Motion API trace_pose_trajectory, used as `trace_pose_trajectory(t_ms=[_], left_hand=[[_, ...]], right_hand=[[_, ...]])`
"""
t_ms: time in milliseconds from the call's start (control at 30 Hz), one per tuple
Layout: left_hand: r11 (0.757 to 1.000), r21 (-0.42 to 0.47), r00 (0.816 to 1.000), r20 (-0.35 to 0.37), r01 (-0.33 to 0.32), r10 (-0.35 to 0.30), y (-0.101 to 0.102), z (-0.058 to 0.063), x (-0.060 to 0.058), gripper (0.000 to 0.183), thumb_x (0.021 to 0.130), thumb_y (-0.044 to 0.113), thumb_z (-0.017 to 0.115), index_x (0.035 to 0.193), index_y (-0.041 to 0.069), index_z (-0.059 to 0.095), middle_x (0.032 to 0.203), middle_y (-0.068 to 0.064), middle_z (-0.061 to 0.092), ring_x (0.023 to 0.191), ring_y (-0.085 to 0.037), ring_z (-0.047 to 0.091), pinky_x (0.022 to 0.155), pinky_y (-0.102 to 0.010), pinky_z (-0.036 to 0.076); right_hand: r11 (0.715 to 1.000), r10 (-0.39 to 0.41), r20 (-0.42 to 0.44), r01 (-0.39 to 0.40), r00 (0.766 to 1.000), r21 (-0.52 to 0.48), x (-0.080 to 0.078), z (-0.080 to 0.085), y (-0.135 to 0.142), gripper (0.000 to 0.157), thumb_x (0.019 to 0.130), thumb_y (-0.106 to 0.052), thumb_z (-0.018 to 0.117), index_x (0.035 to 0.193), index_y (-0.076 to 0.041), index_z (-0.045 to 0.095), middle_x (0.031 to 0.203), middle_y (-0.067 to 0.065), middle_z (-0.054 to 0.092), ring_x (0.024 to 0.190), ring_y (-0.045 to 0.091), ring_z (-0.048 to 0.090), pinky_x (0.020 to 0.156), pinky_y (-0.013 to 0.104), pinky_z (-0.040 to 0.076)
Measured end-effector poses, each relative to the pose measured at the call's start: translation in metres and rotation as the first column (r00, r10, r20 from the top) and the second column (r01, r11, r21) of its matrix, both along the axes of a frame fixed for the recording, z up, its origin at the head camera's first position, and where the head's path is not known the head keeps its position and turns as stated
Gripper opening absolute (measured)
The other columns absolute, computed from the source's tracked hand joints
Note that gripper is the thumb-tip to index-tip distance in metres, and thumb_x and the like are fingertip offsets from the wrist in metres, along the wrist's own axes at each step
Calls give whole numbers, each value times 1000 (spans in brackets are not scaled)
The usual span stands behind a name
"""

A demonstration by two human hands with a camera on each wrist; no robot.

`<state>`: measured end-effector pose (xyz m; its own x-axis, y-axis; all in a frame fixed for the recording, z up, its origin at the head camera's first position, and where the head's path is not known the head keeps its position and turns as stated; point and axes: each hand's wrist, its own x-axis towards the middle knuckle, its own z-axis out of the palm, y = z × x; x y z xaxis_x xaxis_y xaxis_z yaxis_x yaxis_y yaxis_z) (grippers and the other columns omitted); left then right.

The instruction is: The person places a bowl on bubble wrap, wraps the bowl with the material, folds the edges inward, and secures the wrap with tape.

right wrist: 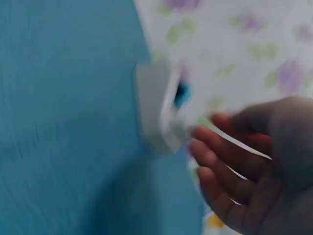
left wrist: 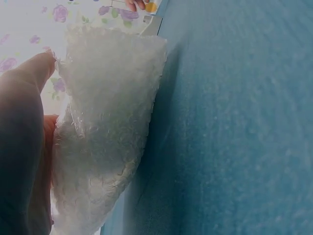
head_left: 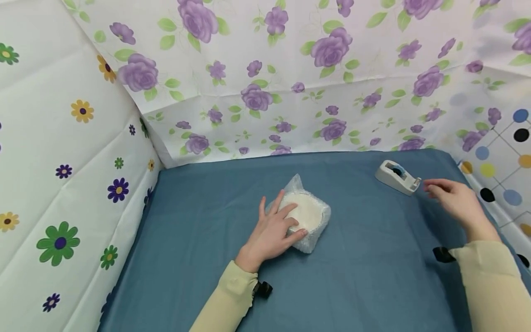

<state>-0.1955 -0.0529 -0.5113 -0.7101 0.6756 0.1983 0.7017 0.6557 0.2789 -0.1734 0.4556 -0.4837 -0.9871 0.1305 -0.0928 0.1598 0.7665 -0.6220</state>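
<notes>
A bubble-wrapped package (head_left: 317, 216) with a pale, round-edged top lies on the blue cloth. My left hand (head_left: 267, 233) rests on it with spread fingers, the tips on its upper face. From the left wrist view, the crinkled side of the wrap (left wrist: 107, 107) fills the middle, thumb at its edge. A white tape dispenser (head_left: 396, 179) with a blue roll inside sits toward the back right. Just off its cutter end is my right hand (head_left: 458, 205), loosely bent. In the right wrist view its fingertips (right wrist: 198, 132) are right by the dispenser (right wrist: 151, 107), with no tape visible between them.
Blue cloth (head_left: 199, 240) covers the table. A white sheet with purple flowers (head_left: 257, 124) hangs along the back, a daisy-patterned one (head_left: 62, 198) along the left, and a dotted one (head_left: 506, 170) along the right, close to my right hand.
</notes>
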Motion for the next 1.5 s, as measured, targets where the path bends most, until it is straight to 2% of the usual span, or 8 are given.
trace_pose_trajectory(t_ms=[67,133,200,300,533,733,1233,1500], left_hand=[[1000,-5,1000,9,-6,6,-1,0,-1,51,109,63,48,109,27,84,162,-2,51,165,-33,2,123,-75,2],[1000,-10,1000,8,-12,12,-2,0,-1,50,109,63,49,109,27,83,162,-2,51,165,-33,3,122,-76,4],[1000,-7,1000,3,-12,12,-3,0,-1,50,109,63,49,110,27,83,162,-2,51,165,-34,4,122,-77,7],[1000,-3,1000,-4,-7,7,-2,-2,0,49,109,62,48,110,27,82,162,-2,50,165,-35,5,121,-78,9],[1000,12,1000,9,-7,7,-3,-1,3,49,109,63,48,110,26,81,163,-3,49,165,-34,3,122,-76,7],[1000,9,1000,3,-14,14,-4,-2,4,49,110,63,47,109,27,81,163,-3,50,165,-35,5,121,-77,10],[1000,6,1000,16,-11,11,-3,-3,3,46,109,61,51,110,26,81,163,-2,49,165,-34,4,123,-75,8],[1000,9,1000,5,-6,6,-3,-3,3,44,109,61,52,110,28,82,163,-2,50,165,-34,6,123,-75,8]], right_hand=[[1000,-30,21,30,999,-1,-11,-6,15,63,116,-44,41,155,4,50,143,35,58,113,34,67,78,34,59],[1000,-9,50,9,999,-4,-22,-9,24,70,115,-48,44,160,5,42,150,38,49,126,51,57,88,51,58],[999,37,84,-37,996,-2,-31,-11,29,77,113,-52,49,163,5,36,155,40,41,135,60,46,98,67,49],[995,104,145,-103,984,-10,-42,-9,33,83,110,-56,53,164,4,33,160,41,33,141,63,38,105,76,38],[973,224,188,-229,956,7,-52,1,33,65,112,-44,57,154,6,48,155,42,39,135,64,44,104,77,39],[957,264,203,-282,943,62,-61,2,34,57,112,-39,59,146,6,56,146,41,50,132,62,48,101,75,42],[961,210,233,-244,950,128,-69,10,30,45,105,-36,72,119,6,66,116,26,67,103,42,63,83,58,53],[964,173,220,-210,960,161,-64,11,26,45,104,-38,72,115,6,67,110,25,68,98,42,63,80,58,52]])
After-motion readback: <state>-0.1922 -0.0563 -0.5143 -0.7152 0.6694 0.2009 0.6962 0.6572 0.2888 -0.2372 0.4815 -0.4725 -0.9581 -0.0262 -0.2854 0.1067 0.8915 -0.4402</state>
